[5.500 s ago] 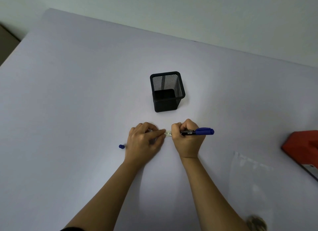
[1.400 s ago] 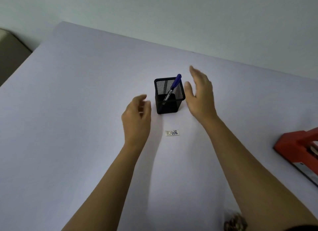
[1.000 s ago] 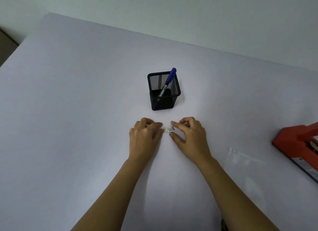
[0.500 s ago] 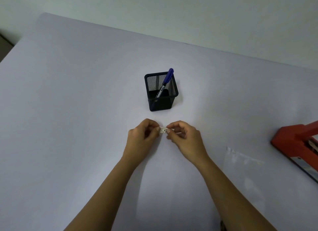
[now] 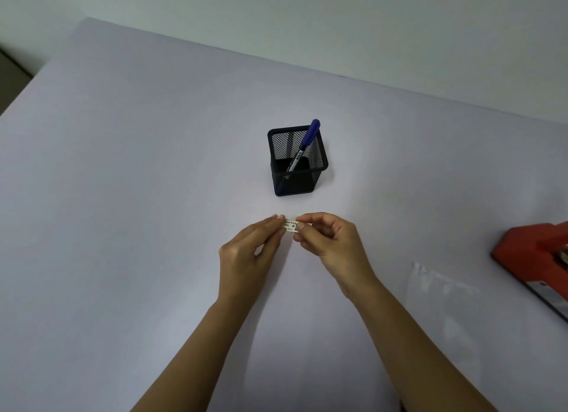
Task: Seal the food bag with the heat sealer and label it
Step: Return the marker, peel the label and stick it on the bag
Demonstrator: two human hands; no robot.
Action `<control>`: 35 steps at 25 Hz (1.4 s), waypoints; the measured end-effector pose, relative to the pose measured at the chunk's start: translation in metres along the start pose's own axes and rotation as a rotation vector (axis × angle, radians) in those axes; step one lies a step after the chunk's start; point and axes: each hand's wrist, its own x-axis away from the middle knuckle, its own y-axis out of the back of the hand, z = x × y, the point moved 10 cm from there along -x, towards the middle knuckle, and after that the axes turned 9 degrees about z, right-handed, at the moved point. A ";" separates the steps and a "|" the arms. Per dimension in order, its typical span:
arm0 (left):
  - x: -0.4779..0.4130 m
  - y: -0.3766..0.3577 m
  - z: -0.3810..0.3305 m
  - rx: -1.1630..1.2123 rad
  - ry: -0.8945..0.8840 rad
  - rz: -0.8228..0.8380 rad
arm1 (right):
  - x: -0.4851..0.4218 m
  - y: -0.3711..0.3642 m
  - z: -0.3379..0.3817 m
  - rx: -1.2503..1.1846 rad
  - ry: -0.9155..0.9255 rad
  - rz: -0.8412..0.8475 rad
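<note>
Black mesh cup, marker inside, left and right hands pinching label, red sealer nearby

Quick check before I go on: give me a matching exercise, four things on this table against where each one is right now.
1 marker
2 label
3 clear bag
4 heat sealer

A flat on the table, lower right
B pinched between left hand and right hand
C leaning in the black mesh cup
D red, cut off by the right edge

Pairs: 1-C, 2-B, 3-A, 4-D
</note>
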 end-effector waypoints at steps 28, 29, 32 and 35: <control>0.004 -0.024 0.036 0.586 0.447 0.189 | 0.000 -0.005 0.016 0.229 0.151 0.135; 0.005 -0.025 0.036 0.605 0.451 0.194 | 0.000 -0.005 0.016 0.226 0.153 0.137; 0.006 -0.025 0.035 0.605 0.445 0.188 | 0.001 -0.004 0.014 0.208 0.152 0.132; 0.006 -0.019 0.034 0.511 0.407 0.138 | 0.001 -0.002 0.012 0.199 0.142 0.116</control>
